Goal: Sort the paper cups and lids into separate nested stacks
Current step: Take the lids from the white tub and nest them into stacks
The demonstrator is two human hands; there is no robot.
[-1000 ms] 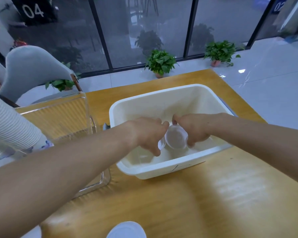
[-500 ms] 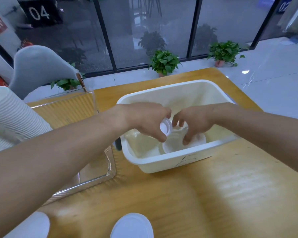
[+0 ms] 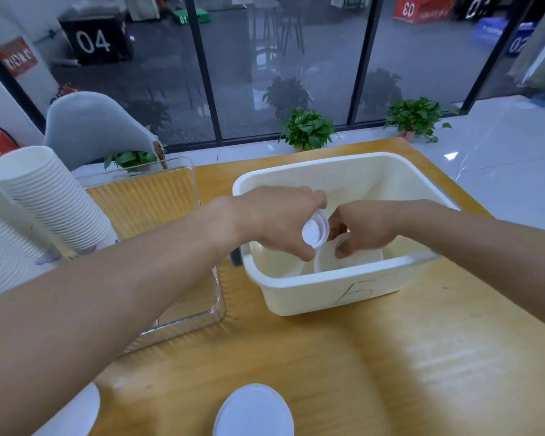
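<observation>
Both my hands reach into a cream plastic tub (image 3: pixel 343 286) on the wooden table. My left hand (image 3: pixel 280 220) grips a small white lid (image 3: pixel 314 231), tilted on edge, just above the tub's floor. My right hand (image 3: pixel 364 226) pinches the rim of a white paper cup (image 3: pixel 353 259) lying in the tub. A tall nested stack of white paper cups (image 3: pixel 48 199) leans at the far left. A white lid stack (image 3: pixel 254 410) shows at the bottom edge.
A clear ribbed plastic tray (image 3: pixel 145 196) lies left of the tub, under my left forearm. Another white round object (image 3: pixel 73 413) sits at the bottom left. A grey chair (image 3: pixel 88 127) and potted plants (image 3: pixel 307 129) stand beyond the table's far edge.
My left hand has pulled the small lid off the cup and lifted it to the left. My right hand stays on the cup in the tub. The camera has tilted up a little.
</observation>
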